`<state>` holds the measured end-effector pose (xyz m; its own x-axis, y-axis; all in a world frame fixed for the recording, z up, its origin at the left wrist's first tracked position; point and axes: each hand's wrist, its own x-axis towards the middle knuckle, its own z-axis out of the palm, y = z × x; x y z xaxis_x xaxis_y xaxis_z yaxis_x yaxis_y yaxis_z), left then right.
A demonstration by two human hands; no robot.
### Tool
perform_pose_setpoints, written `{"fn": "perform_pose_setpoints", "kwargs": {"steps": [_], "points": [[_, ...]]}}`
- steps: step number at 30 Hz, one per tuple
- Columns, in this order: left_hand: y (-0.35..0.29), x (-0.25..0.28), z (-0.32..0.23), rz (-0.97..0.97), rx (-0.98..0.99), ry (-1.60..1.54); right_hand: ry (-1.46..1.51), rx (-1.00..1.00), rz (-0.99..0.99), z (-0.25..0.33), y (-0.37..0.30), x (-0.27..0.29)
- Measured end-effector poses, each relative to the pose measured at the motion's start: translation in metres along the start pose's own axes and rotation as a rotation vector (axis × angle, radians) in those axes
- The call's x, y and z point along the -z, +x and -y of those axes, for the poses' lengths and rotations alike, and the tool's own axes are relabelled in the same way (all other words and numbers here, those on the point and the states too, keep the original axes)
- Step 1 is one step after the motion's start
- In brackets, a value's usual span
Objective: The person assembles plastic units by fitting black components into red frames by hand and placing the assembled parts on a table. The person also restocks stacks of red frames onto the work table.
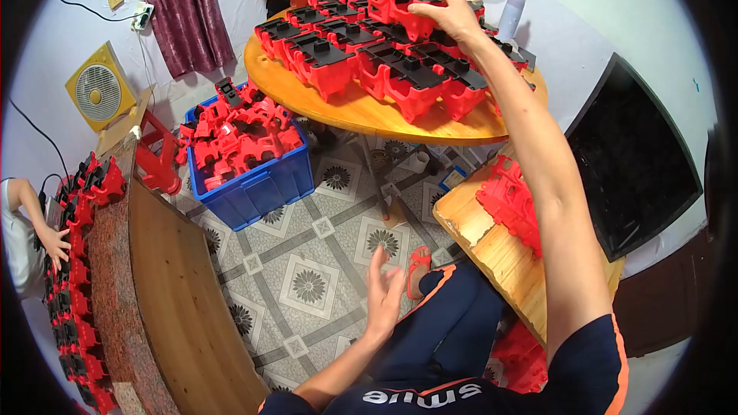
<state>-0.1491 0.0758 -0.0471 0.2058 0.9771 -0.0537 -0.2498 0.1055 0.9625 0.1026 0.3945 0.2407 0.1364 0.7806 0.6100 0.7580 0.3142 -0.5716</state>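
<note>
My right arm reaches out over the round wooden table [307,107]. There my right hand [453,17] grips a red plastic housing with a black top [392,6], its fingers over the upper edge. This housing sits above many similar red and black housings [323,61] set close together on the table; whether it rests on them I cannot tell. My left hand [383,296] hovers over my lap with fingers apart and nothing in it.
A blue crate [257,196] heaped with red parts stands on the tiled floor. Beside my right arm is a wooden board [469,219] bearing red parts. A dark screen [634,161] leans right. At left, another person's hand [55,246] touches housings along a counter; a second person works behind the table.
</note>
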Motion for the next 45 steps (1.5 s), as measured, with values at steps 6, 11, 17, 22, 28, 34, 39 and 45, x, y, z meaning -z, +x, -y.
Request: {"fn": "perform_pose_setpoints", "kwargs": {"steps": [6, 11, 17, 22, 28, 34, 39, 45], "points": [[-0.035, 0.024, 0.037, 0.017, 0.19, 0.039, -0.045, -0.007, 0.065, 0.007, 0.009, -0.02], [-0.028, 0.014, 0.032, 0.066, 0.13, 0.011, 0.022, -0.055, 0.161, 0.018, -0.009, -0.006], [-0.008, -0.03, 0.02, 0.218, -0.04, 0.045, 0.049, 0.024, 0.132, 0.05, -0.092, 0.11], [0.012, -0.099, 0.0, 0.407, -0.371, 0.229, -0.079, -0.213, -0.195, 0.028, -0.263, 0.249], [0.031, -0.243, 0.009, 0.531, -1.085, 0.678, -0.374, -0.739, -0.554, -0.059, -0.484, 0.267], [0.041, -0.305, 0.068, 0.622, -1.305, 1.005, 0.235, -0.697, -0.639, -0.114, -0.552, 0.22], [0.034, -0.314, 0.066, 0.697, -1.295, 0.965, 0.137, -0.722, -0.62, -0.104, -0.566, 0.243], [0.022, -0.318, 0.043, 0.744, -1.193, 0.915, -0.579, -0.752, -0.572, -0.051, -0.574, 0.295]]}}
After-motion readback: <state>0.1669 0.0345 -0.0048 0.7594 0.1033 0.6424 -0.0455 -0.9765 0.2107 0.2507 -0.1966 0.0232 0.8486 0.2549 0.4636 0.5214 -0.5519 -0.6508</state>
